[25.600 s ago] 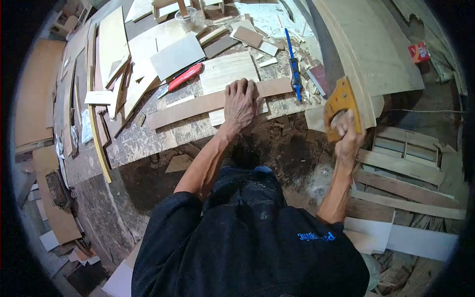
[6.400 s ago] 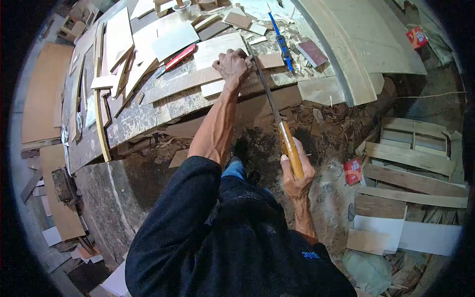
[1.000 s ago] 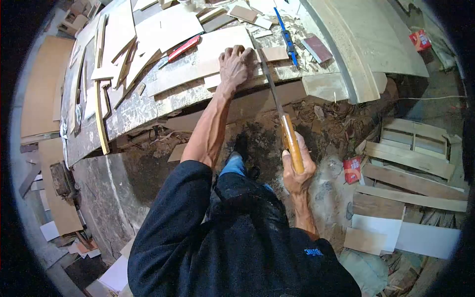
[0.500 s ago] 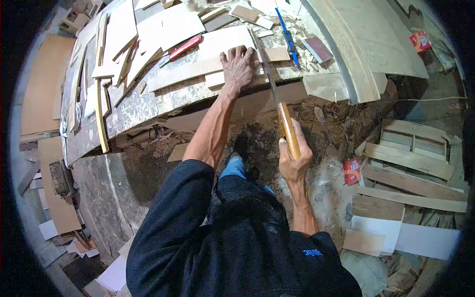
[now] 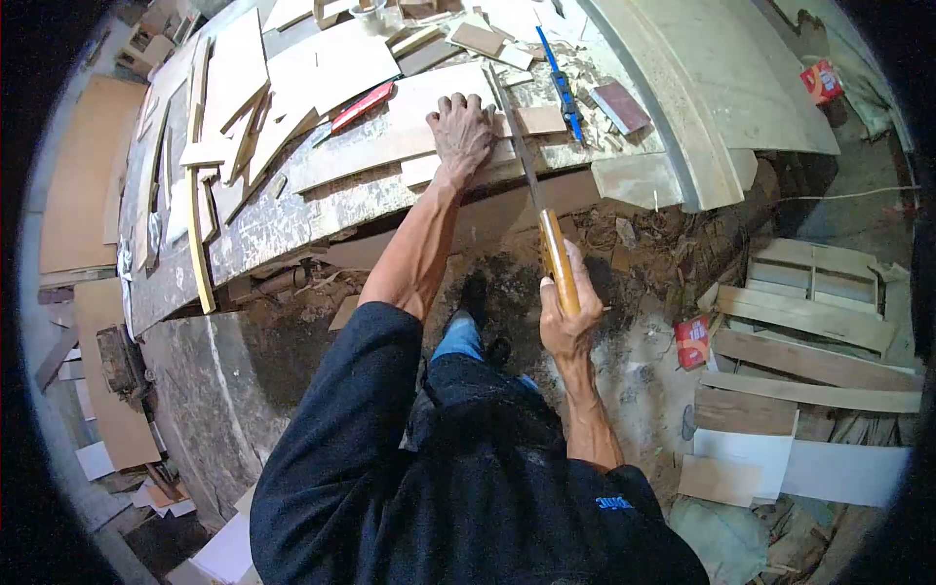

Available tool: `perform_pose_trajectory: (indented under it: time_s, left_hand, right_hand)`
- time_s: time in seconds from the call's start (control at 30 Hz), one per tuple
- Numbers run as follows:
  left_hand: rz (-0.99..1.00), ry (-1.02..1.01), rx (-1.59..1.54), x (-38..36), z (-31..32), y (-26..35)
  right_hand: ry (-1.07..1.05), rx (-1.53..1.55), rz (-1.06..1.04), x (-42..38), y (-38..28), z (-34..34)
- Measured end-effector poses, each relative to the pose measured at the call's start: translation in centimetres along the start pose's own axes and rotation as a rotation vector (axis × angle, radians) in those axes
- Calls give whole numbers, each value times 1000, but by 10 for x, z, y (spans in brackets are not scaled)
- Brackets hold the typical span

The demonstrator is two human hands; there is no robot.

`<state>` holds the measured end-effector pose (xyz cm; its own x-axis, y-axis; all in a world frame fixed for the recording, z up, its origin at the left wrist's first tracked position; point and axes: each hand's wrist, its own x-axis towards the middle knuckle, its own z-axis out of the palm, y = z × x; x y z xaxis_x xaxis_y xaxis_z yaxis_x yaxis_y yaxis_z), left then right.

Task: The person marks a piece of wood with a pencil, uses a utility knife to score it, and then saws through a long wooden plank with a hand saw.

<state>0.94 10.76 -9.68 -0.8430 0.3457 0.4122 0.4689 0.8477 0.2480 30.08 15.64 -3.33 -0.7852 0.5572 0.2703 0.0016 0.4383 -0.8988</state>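
Note:
My right hand [image 5: 571,310] is wrapped round the yellow-brown wooden handle [image 5: 556,255] of a handsaw. Its narrow blade [image 5: 524,161] runs forward from the handle, over the bench edge and across a light wooden strip [image 5: 375,158]. Just left of the blade, my left hand [image 5: 462,139] presses on the wood from above, fingers apart and bent at the knuckles. Under that hand, the strip overlaps a pale board [image 5: 429,93]. Right of the blade, the strip's short end [image 5: 542,120] sticks out.
A red tool [image 5: 363,105], a blue bar-shaped tool [image 5: 563,90] and a dark red block [image 5: 620,106] lie on the workbench [image 5: 283,219] among offcuts. A long panel with a metal edge [image 5: 673,117] stands at right. Wooden frames [image 5: 809,302] and a red packet [image 5: 693,342] lie on the floor.
My right hand has drawn the saw slightly back toward my body. My left hand stays pressed on the wood, and the whole view has shifted a little.

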Motion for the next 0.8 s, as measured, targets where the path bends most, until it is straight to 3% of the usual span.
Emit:
perform_pose_trajectory:
  time_s: [0.2, 0.5, 0.6, 0.63, 0.7, 0.8]
  left_hand:
    - [-16, -10, 36, 3, 6, 2]
    - [-46, -29, -38, 16, 5, 1]
    - [-112, -164, -121, 25, -3, 3]
    - [1, -42, -96, 22, 3, -1]
    - [54, -102, -54, 19, 3, -6]
    - [170, 6, -29, 17, 10, -12]
  right_hand:
    - [-32, 4, 133, -5, -7, -6]
    - [-24, -63, 72, -8, -4, -11]
    - [-14, -45, 61, -7, -1, -10]
    - [-11, -44, 53, -7, 0, -9]
    - [-13, -41, 56, -6, -1, -10]
    - [-29, -51, 91, -4, -5, -13]
